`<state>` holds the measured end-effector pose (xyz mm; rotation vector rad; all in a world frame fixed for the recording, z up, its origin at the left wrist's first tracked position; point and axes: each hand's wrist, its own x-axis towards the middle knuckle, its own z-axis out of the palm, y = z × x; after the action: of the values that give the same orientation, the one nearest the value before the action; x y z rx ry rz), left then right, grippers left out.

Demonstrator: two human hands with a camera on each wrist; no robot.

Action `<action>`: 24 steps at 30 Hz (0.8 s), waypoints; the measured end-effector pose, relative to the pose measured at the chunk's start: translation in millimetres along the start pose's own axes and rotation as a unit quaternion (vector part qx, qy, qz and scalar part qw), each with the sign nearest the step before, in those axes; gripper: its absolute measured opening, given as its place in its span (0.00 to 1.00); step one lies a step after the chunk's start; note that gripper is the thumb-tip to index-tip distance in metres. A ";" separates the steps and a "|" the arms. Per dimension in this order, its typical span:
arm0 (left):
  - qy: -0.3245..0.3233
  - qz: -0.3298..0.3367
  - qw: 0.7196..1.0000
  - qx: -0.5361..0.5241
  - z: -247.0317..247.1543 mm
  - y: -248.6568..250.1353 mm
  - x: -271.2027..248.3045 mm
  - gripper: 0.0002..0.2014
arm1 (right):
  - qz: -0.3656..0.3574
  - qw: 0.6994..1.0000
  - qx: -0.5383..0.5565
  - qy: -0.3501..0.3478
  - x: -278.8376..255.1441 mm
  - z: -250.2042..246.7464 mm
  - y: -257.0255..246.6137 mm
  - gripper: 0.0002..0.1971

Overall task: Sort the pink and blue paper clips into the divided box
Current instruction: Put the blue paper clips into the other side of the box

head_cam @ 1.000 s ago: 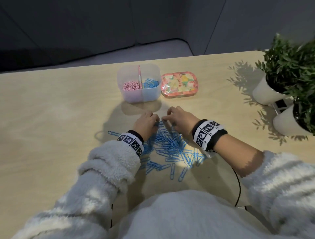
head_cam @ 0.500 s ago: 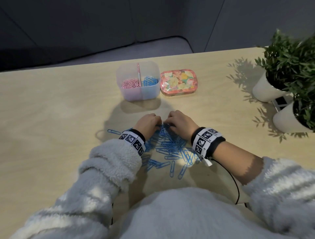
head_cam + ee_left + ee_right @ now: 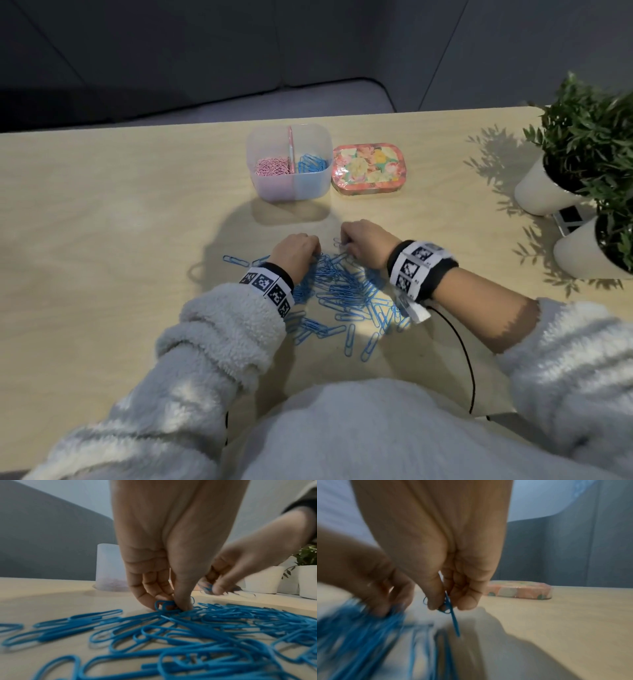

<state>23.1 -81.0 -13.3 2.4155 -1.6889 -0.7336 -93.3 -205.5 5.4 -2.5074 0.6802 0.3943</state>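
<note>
stretching pale and woody under a dark grey wall, the table (image 3: 102,212) carries a loose heap of blue paper clips (image 3: 342,291) near its front edge. behind the heap stands the divided box (image 3: 291,185), translucent, pink clips (image 3: 272,167) in its left compartment, blue ones in its right. just right of the box lies a flowered tin (image 3: 368,169); far to the right stand two white potted plants (image 3: 582,164). the left hand (image 3: 296,251) pinches clips at the heap's far edge; the right hand (image 3: 364,241) grips a few blue clips just above it.
</note>
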 end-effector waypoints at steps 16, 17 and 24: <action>0.115 0.038 0.989 -0.079 -61.9 3.7 17.8 0.08 | 0.093 0.961 0.214 0.148 107.2 -109.2 -54.5 0.09; 0.136 0.036 0.987 -0.076 -73.2 3.3 23.9 0.08 | 0.094 0.958 0.221 0.154 105.4 -108.8 -52.0 0.08; 0.166 -0.007 0.986 -0.027 -125.5 8.1 74.6 0.14 | 0.048 0.927 0.299 0.224 49.1 -100.6 -20.4 0.10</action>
<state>91.4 -174.9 75.4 2.3535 -1.5012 -0.3455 -27.4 -263.9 77.5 -1.9786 0.9316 -0.3328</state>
